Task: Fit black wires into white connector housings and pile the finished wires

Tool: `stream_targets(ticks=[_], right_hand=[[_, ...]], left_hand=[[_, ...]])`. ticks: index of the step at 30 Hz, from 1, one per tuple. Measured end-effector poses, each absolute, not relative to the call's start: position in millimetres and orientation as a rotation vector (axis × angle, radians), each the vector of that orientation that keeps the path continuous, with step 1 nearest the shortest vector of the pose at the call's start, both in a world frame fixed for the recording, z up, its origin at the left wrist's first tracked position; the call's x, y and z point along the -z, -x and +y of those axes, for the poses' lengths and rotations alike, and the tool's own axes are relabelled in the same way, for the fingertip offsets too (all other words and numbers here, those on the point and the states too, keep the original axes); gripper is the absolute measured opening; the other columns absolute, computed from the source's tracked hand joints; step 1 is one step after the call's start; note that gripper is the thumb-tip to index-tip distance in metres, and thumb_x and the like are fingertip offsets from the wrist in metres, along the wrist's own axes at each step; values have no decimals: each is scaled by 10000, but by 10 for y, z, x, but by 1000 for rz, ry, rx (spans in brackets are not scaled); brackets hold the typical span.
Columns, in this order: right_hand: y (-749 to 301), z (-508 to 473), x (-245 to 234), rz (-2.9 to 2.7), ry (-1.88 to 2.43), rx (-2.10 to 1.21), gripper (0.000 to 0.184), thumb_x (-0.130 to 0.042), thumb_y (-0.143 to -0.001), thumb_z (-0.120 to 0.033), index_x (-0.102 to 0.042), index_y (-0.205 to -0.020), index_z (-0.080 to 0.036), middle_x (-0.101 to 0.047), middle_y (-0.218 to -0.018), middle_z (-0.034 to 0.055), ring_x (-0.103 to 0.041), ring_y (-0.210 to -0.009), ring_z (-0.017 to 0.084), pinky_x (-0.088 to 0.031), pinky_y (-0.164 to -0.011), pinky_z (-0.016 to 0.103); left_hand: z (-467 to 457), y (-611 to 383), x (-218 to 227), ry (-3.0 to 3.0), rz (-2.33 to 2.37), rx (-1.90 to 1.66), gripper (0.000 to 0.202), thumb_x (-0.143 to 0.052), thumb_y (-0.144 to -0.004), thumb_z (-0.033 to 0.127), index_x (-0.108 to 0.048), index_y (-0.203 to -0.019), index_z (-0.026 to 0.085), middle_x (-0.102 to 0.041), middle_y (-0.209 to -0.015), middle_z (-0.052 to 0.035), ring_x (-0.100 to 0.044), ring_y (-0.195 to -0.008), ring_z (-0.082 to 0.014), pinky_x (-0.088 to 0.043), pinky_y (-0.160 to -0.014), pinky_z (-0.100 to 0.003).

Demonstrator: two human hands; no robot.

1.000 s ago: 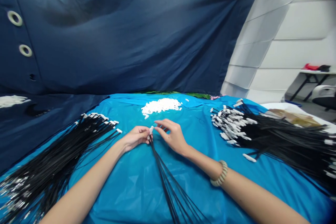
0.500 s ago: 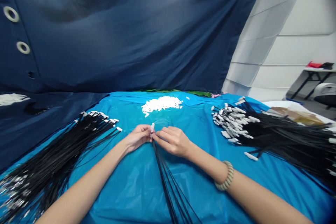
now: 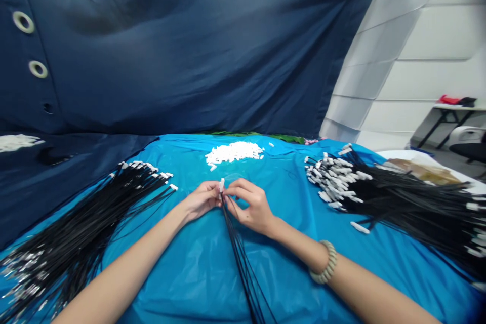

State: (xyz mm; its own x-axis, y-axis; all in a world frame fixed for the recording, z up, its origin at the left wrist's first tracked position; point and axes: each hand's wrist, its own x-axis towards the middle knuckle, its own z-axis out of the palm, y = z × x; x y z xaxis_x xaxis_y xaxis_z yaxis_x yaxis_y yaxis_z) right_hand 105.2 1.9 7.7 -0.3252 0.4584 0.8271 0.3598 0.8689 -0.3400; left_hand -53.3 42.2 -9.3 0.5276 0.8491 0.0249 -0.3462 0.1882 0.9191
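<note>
Between my hands stands a small white connector, upright, with several thin black wires running down from it towards me. My left hand is closed in a pinch on the connector from the left. On the other side, my right hand pinches at a wire end just below the connector; the fingertips partly hide the spot where wire and connector meet. Beyond my hands lies a heap of loose white connectors on the blue sheet.
To the left lies a big bundle of black wires with white connectors at its far end. Another bundle of black wires, tipped with white connectors, lies to the right. A dark blue curtain hangs behind the table.
My right hand has shifted its grip, its fingers now lifted and less curled near the connector. The left hand keeps its pinch. The view has tilted slightly.
</note>
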Motion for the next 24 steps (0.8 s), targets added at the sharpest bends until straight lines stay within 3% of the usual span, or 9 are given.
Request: stream_targets(ticks=[5,9,11,13,15,17,24], right_hand=[[-1041,-93,-295,-1424,656,-857,125,-528,-747,-251,-622,-774,-173,-618,-805,47,-564,-807,160,-437,-771,317],[-1233,-75,-506,-994,562,-1181,180,-572,-718,-308,-615,-827,-170,-585,-708,6,-563,-682,125,-463,-720,326],[-1398,-5,-579,-908,543,-1142,243,-593,-701,-314,-601,-907,-185,-545,-669,-21,-499,-557,69,-463,-602,252],[-1556,78,-610,-893,571,-1054,296,-604,-689,-322,-587,-958,-199,-490,-628,-43,-373,-444,27,-365,-429,170],[-1656,136,-598,-941,650,-931,329,-582,-704,-345,-573,-1003,-208,-433,-600,-51,-286,-414,23,-252,-364,160],[-1670,144,-553,-1055,769,-761,325,-549,-730,-358,-574,-1018,-209,-404,-590,-46,-284,-432,39,-231,-374,177],[-1342,-53,-303,-1619,920,-321,146,-550,-746,-246,-662,-821,-190,-462,-603,-11,-413,-542,85,-328,-505,223]], left_hand=[[441,533,102,-1060,573,-931,156,-673,-600,232,-599,-647,103,-555,-563,-23,-503,-504,-93,-364,-472,-187],[442,521,134,-1048,587,-924,207,-689,-583,269,-598,-647,94,-560,-576,-35,-522,-524,-106,-371,-478,-196],[437,512,146,-1042,599,-923,216,-689,-584,277,-599,-649,92,-564,-579,-41,-527,-529,-109,-369,-473,-196],[429,502,147,-1036,611,-927,219,-690,-584,281,-599,-647,91,-565,-577,-42,-528,-529,-108,-365,-467,-194],[417,490,139,-1031,622,-933,232,-690,-583,294,-600,-643,89,-563,-573,-41,-525,-523,-104,-364,-464,-191],[403,474,127,-1023,639,-938,233,-690,-582,293,-600,-642,87,-563,-575,-41,-520,-520,-98,-365,-464,-187],[345,402,114,-1012,703,-1008,215,-679,-600,284,-609,-664,91,-566,-605,-35,-512,-547,-86,-386,-488,-173]])
